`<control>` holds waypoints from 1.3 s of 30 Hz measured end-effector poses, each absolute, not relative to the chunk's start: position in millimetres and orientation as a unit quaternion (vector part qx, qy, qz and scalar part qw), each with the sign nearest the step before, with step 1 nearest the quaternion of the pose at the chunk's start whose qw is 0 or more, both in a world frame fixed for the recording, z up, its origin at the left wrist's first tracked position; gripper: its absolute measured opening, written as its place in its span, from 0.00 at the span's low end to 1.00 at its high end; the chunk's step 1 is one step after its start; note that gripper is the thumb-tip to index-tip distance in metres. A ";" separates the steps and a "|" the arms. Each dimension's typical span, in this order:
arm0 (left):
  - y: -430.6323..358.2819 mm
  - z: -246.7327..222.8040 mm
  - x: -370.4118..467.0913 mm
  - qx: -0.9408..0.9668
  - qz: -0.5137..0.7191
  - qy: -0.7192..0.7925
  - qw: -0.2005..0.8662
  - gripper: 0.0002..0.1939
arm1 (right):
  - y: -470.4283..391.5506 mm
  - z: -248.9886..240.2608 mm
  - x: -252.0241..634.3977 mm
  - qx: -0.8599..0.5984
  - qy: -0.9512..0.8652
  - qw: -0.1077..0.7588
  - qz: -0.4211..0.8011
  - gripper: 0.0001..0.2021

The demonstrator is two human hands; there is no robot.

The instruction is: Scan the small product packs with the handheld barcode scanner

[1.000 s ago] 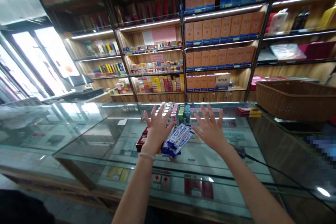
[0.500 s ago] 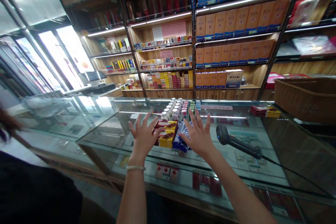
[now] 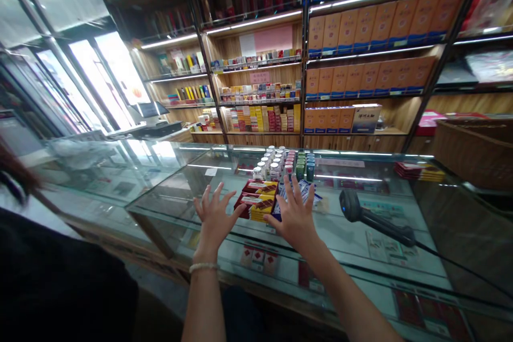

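Note:
My left hand (image 3: 215, 217), a pale bracelet at its wrist, is open with fingers spread, left of stacked red-and-yellow chocolate packs (image 3: 256, 200). Its thumb points at their left edge; whether it touches them I cannot tell. On the other side, my right hand (image 3: 296, 217) is open too, fingers apart, in front of blue-and-white packets (image 3: 306, 192) that it partly hides. Behind the packs stand rows of small white-capped bottles (image 3: 274, 163), with pink, green (image 3: 300, 164) and blue containers beside them. Neither hand holds anything.
A black barcode scanner (image 3: 374, 223) with a cable lies on the glass counter (image 3: 224, 163) to the right. Farther right are more red and yellow packs (image 3: 419, 171) and a wicker basket (image 3: 473, 149). Another person's dark sleeve (image 3: 60, 278) is at left. Stocked shelves line the back wall.
The view has shifted slightly, moving the counter items rightward in the picture. My right hand has moved left relative to the packets, uncovering more of them. Both hands remain spread.

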State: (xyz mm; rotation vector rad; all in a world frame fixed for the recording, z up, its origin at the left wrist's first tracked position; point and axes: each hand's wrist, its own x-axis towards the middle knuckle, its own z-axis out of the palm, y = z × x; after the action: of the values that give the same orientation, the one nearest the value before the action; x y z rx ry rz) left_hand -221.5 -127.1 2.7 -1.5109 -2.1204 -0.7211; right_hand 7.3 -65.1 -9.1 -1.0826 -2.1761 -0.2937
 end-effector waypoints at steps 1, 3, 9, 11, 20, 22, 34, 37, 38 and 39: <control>-128.2 0.7 -221.1 -0.545 -0.263 -0.768 0.210 0.22 | -66.0 -10.7 5.4 -0.416 -0.835 0.341 -0.115 0.30; -130.0 -2.8 -219.4 -0.542 -0.268 -0.772 0.197 0.21 | -67.1 -13.9 2.4 -0.417 -0.833 0.344 -0.121 0.30; -132.7 -9.4 -217.1 -0.543 -0.278 -0.773 0.175 0.21 | -68.2 -20.7 -2.6 -0.426 -0.831 0.336 -0.123 0.29; -132.7 -11.3 -218.3 -0.542 -0.279 -0.772 0.181 0.21 | -69.0 -20.5 -3.7 -0.428 -0.835 0.327 -0.114 0.28; -129.8 -16.5 -220.9 -0.546 -0.293 -0.764 0.183 0.17 | -69.2 -18.9 -9.1 -0.432 -0.841 0.313 -0.089 0.27; -128.8 -16.9 -221.6 -0.545 -0.298 -0.762 0.183 0.16 | -68.2 -20.4 -10.6 -0.433 -0.841 0.313 -0.088 0.26; -130.6 -9.6 -217.3 -0.535 -0.321 -0.756 0.197 0.15 | -64.7 -25.2 -11.7 -0.437 -0.832 0.331 -0.080 0.23; -130.4 -7.1 -215.8 -0.534 -0.322 -0.755 0.202 0.14 | -63.9 -23.0 -8.6 -0.438 -0.829 0.339 -0.082 0.23; -129.5 -6.2 -215.0 -0.535 -0.323 -0.754 0.203 0.14 | -63.6 -21.6 -7.0 -0.441 -0.826 0.341 -0.082 0.23; -128.2 -5.2 -213.9 -0.536 -0.324 -0.752 0.204 0.15 | -63.2 -19.8 -5.2 -0.447 -0.823 0.342 -0.082 0.24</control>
State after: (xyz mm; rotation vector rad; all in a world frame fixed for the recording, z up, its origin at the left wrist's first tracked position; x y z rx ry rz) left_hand -213.9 -128.2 -5.2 -1.4964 -2.0985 -0.9035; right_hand -5.2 -63.2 -19.8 -1.1625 -2.1392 -0.2126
